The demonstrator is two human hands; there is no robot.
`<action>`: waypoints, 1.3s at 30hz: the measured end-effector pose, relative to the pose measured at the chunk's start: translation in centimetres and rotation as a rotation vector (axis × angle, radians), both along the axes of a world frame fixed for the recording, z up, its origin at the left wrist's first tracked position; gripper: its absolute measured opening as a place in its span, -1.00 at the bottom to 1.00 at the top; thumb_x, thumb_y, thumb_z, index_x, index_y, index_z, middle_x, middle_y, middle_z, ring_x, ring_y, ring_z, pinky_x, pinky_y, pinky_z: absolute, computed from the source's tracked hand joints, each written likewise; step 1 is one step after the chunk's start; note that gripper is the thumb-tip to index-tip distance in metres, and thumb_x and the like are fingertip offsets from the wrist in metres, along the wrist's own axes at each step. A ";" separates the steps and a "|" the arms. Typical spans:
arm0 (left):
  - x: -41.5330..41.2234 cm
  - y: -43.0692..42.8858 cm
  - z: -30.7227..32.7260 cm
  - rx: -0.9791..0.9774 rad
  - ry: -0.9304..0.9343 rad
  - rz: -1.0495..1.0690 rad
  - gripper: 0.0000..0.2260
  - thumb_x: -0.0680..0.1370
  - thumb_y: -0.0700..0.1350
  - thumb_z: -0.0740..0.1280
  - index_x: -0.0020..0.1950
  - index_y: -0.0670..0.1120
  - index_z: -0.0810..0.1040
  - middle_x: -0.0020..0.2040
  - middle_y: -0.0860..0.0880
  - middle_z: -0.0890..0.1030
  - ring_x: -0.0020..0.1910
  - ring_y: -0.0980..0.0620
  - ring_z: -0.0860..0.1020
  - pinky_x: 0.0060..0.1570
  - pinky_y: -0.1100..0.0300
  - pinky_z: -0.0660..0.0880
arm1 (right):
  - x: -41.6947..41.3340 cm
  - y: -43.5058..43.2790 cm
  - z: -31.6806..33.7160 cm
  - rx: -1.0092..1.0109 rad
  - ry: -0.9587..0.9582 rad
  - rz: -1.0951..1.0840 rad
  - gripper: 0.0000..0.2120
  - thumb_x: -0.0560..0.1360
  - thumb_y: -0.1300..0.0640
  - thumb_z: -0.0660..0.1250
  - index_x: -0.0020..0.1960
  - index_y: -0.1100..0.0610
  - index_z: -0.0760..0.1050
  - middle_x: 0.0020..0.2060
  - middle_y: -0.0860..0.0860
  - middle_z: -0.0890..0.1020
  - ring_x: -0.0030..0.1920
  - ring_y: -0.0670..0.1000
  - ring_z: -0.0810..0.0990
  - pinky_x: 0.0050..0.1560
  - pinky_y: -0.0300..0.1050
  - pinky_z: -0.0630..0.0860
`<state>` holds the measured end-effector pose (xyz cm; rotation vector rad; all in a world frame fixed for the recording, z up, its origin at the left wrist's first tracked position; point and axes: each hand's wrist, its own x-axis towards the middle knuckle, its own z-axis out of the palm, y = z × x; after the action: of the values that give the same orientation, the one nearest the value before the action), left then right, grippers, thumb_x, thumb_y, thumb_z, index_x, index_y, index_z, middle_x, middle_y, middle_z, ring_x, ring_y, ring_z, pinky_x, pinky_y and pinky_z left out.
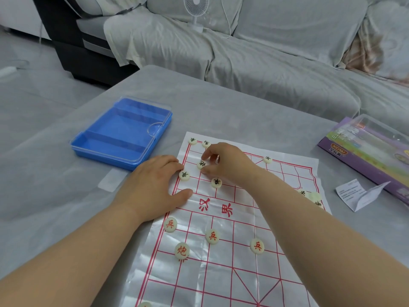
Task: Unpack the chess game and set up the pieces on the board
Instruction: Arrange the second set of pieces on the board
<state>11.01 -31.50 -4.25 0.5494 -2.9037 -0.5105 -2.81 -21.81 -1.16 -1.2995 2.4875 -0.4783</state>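
Note:
A white plastic board sheet (pixel 223 269) with red grid lines lies on the grey table. Cream round pieces sit on it: black-lettered ones at the far end, such as one (pixel 192 141) in the far left corner and one (pixel 216 182) near the river, and red-lettered ones nearer me, such as a soldier (pixel 212 236) and a cannon (pixel 182 251). My right hand (pixel 228 162) pinches a black-lettered piece (pixel 201 164) between thumb and forefinger on the grid. My left hand (pixel 155 185) lies flat on the sheet's left edge, fingertips touching another black piece (pixel 184 175).
An empty blue tray with a clear lid (pixel 120 134) sits left of the board. A purple game box (pixel 367 151) and a folded paper slip (pixel 358 193) lie at the right. Several loose pieces (pixel 309 196) rest near the board's right edge. A covered sofa stands behind.

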 end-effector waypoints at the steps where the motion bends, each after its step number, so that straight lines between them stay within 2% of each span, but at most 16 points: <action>1: 0.0 0.0 0.0 -0.001 0.002 0.000 -0.44 0.45 0.24 0.22 0.39 0.09 0.25 0.39 0.15 0.25 0.35 0.14 0.23 0.33 0.24 0.17 | 0.0 0.1 0.1 -0.010 -0.003 -0.004 -0.72 0.44 0.12 0.35 0.15 0.12 0.50 -0.07 -0.03 0.44 -0.10 -0.08 0.36 -0.14 -0.29 0.25; 5: 0.0 0.0 0.0 -0.005 -0.003 0.002 -0.44 0.44 0.24 0.23 0.39 0.08 0.26 0.38 0.15 0.26 0.34 0.14 0.24 0.32 0.23 0.19 | -0.3 1.6 0.8 -0.064 0.011 -0.034 -0.69 0.46 0.11 0.34 0.20 0.11 0.47 0.08 0.02 0.51 -0.04 -0.10 0.35 -0.04 -0.30 0.29; 9: 0.0 0.1 0.2 -0.015 -0.008 0.006 -0.45 0.44 0.23 0.24 0.39 0.08 0.27 0.37 0.14 0.28 0.33 0.14 0.26 0.31 0.24 0.21 | -0.9 5.1 1.7 -0.077 0.077 -0.075 -0.73 0.49 0.15 0.30 0.19 0.06 0.48 0.12 -0.02 0.49 0.00 -0.13 0.32 0.02 -0.31 0.28; 14: 0.0 0.5 0.5 -0.021 -0.027 0.020 -0.45 0.45 0.21 0.25 0.38 0.06 0.27 0.37 0.12 0.30 0.32 0.12 0.28 0.29 0.22 0.24 | -1.6 10.8 2.5 0.001 0.076 -0.162 -0.76 0.50 0.13 0.28 0.16 0.01 0.48 0.06 -0.11 0.45 -0.04 -0.15 0.37 -0.02 -0.32 0.26; 17: -0.1 0.7 0.7 -0.021 -0.041 0.032 -0.45 0.44 0.20 0.27 0.38 0.06 0.28 0.37 0.11 0.30 0.32 0.11 0.29 0.29 0.21 0.25 | -1.7 13.9 2.7 0.068 0.042 -0.231 -0.77 0.49 0.12 0.29 0.14 0.00 0.47 0.00 -0.13 0.40 -0.02 -0.13 0.38 -0.02 -0.29 0.32; 22: -0.2 0.9 0.7 -0.038 -0.055 0.049 -0.45 0.44 0.19 0.28 0.38 0.04 0.28 0.37 0.09 0.31 0.32 0.10 0.30 0.29 0.20 0.26 | -2.0 17.3 2.2 0.176 0.026 -0.334 -0.71 0.47 0.09 0.33 0.19 -0.01 0.45 0.15 -0.06 0.47 0.04 -0.11 0.39 0.15 -0.21 0.37; 27: -0.2 1.0 0.7 -0.041 -0.069 0.064 -0.45 0.44 0.17 0.29 0.38 0.04 0.29 0.38 0.08 0.31 0.33 0.08 0.29 0.29 0.17 0.26 | -2.2 18.4 1.4 0.177 0.034 -0.345 -0.67 0.47 0.08 0.33 0.22 0.00 0.43 0.17 -0.06 0.42 0.02 -0.12 0.36 0.13 -0.25 0.35; 35: -0.3 1.1 0.6 -0.041 -0.060 0.070 -0.46 0.43 0.16 0.30 0.37 0.04 0.31 0.37 0.09 0.32 0.32 0.07 0.30 0.29 0.16 0.26 | -2.8 17.6 0.8 0.038 0.086 -0.354 -0.72 0.48 0.11 0.31 0.18 0.01 0.46 -0.02 -0.12 0.38 -0.03 -0.12 0.37 -0.03 -0.28 0.33; 37: -0.4 1.1 0.6 -0.043 -0.060 0.070 -0.45 0.43 0.17 0.30 0.37 0.05 0.31 0.37 0.09 0.32 0.32 0.07 0.30 0.29 0.16 0.26 | -3.0 17.0 0.9 0.040 0.117 -0.351 -0.73 0.48 0.08 0.31 0.17 0.01 0.48 0.00 -0.09 0.44 -0.02 -0.11 0.37 -0.01 -0.24 0.38; 39: -0.4 1.1 0.6 -0.044 -0.062 0.069 -0.45 0.43 0.17 0.30 0.37 0.05 0.31 0.37 0.08 0.32 0.32 0.07 0.30 0.29 0.16 0.26 | -3.2 16.2 0.9 0.093 0.145 -0.335 -0.71 0.48 0.03 0.30 0.20 -0.01 0.46 0.12 -0.05 0.47 0.06 -0.07 0.39 0.11 -0.18 0.39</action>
<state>10.61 -30.40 -3.62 0.6683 -2.9343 -0.4269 -6.00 -5.62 -0.28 -0.9144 2.8275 -0.3459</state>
